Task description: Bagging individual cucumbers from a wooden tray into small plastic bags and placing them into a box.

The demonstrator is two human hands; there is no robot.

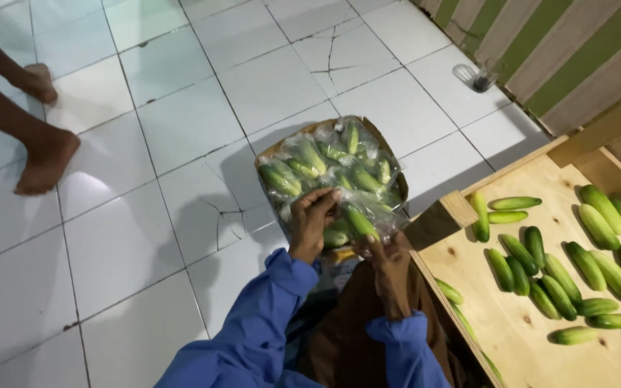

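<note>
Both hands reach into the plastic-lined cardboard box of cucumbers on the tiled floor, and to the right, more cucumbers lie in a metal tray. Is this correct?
Not quite: the tray is bare pale wood, not metal, as the head view shows. The rest holds: the left hand and right hand are at the plastic-lined cardboard box of cucumbers on the tiled floor.

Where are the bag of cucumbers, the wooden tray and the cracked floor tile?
bag of cucumbers (328,169): head view, on the clear plastic over the cucumbers.
wooden tray (519,330): head view, on a bare patch of its board.
cracked floor tile (332,61): head view, on the crack.
</note>
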